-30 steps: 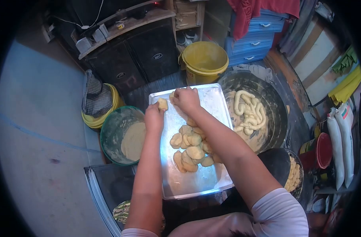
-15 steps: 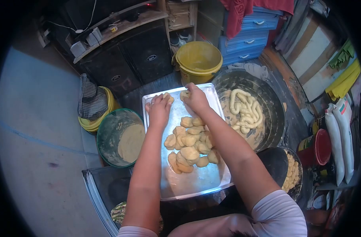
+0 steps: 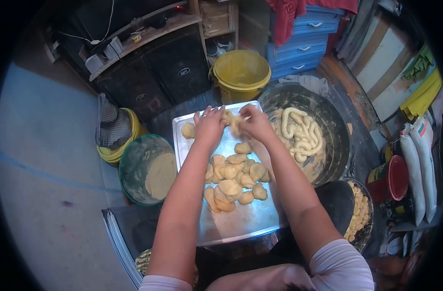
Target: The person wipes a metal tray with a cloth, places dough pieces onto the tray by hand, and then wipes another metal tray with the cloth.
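A silver metal tray [image 3: 250, 220] lies in front of me, with a heap of pale yellow dough pieces [image 3: 231, 186] at its middle. Near the tray's far edge, my left hand [image 3: 211, 125] is closed on a small dough piece [image 3: 227, 116]. Beside it my right hand [image 3: 254, 122] is closed on more dough [image 3: 236, 124], slightly blurred. A single round dough ball [image 3: 188, 130] sits at the far left corner, left of my left hand.
A wide black basin [image 3: 338, 126] at the right holds long dough ropes [image 3: 304, 136]. Around the tray stand a yellow bucket [image 3: 242, 72], a green tub [image 3: 132, 182] with flour and a bowl of small dough pieces [image 3: 359, 213]. Blue drawers [image 3: 304, 46] are behind.
My left hand has moved right, off the dough ball at the corner, to the dough near my right hand. My right hand has shifted slightly right and down.
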The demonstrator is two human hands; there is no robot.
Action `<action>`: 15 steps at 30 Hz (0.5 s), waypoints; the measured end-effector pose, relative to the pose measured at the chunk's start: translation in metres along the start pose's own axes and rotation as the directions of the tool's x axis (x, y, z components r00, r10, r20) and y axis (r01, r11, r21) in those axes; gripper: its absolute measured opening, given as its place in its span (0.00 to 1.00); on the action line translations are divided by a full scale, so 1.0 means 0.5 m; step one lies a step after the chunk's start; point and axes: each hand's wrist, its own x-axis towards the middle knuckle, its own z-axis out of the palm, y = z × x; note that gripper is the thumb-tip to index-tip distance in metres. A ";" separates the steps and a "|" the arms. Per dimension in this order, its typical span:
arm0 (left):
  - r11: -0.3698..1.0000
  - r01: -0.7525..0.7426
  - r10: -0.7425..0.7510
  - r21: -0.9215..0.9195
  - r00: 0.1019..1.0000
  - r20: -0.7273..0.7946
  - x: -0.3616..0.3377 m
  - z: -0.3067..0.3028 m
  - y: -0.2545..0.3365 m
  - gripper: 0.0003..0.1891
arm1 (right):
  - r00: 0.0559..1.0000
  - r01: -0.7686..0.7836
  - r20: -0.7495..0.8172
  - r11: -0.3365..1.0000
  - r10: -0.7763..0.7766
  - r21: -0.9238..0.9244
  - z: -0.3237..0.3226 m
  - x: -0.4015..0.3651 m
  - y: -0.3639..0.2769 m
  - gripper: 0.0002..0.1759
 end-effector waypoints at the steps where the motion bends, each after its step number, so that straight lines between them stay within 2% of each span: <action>1: 1.000 0.015 -0.015 0.012 0.997 0.082 0.009 0.005 0.007 0.21 | 0.996 -0.078 -0.052 0.997 0.078 0.006 -0.011 0.005 -0.004 0.14; 2: 1.000 0.015 -0.016 0.011 0.997 0.081 0.013 0.009 0.016 0.21 | 0.996 -0.077 -0.051 0.997 0.077 0.004 -0.014 0.004 0.003 0.14; 4: 0.994 0.084 -0.100 0.071 0.958 0.269 0.026 0.014 0.024 0.20 | 0.989 0.041 -0.117 0.939 -0.086 -0.343 -0.004 0.010 0.050 0.11; 5: 0.995 0.077 -0.089 0.055 0.965 0.248 0.021 0.014 0.024 0.20 | 0.957 0.180 -0.159 0.928 -0.242 -0.327 0.013 0.005 0.081 0.10; 6: 0.995 0.081 -0.094 0.059 0.965 0.244 0.011 0.015 0.021 0.20 | 0.957 0.187 -0.155 0.928 -0.246 -0.324 0.014 0.009 0.088 0.10; 8: 0.993 0.054 -0.045 0.105 0.995 -0.092 -0.013 0.013 0.002 0.20 | 0.916 0.303 -0.142 0.880 -0.375 -0.367 0.016 0.013 0.107 0.13; 9: 0.982 0.165 -0.147 0.090 0.973 -0.176 -0.024 -0.001 -0.007 0.21 | 0.918 0.302 -0.142 0.884 -0.371 -0.357 0.016 0.013 0.110 0.13; 11: 0.934 0.353 -0.332 0.061 0.917 -0.220 -0.060 -0.047 -0.036 0.23 | 0.950 0.254 -0.092 0.910 -0.299 -0.328 0.014 0.017 0.111 0.14; 12: 0.934 0.349 -0.328 0.071 0.920 -0.213 -0.073 -0.057 -0.045 0.23 | 0.952 0.247 -0.098 0.915 -0.291 -0.320 0.011 0.019 0.113 0.14; 14: 0.857 0.505 -0.493 0.101 0.861 -0.123 -0.092 -0.071 -0.057 0.23 | 0.970 0.216 -0.044 0.926 -0.241 -0.310 0.004 0.022 0.115 0.16; 15: 0.882 0.470 -0.468 0.032 0.881 -0.070 -0.098 -0.065 -0.073 0.22 | 0.970 0.216 -0.044 0.927 -0.241 -0.308 0.005 0.015 0.099 0.16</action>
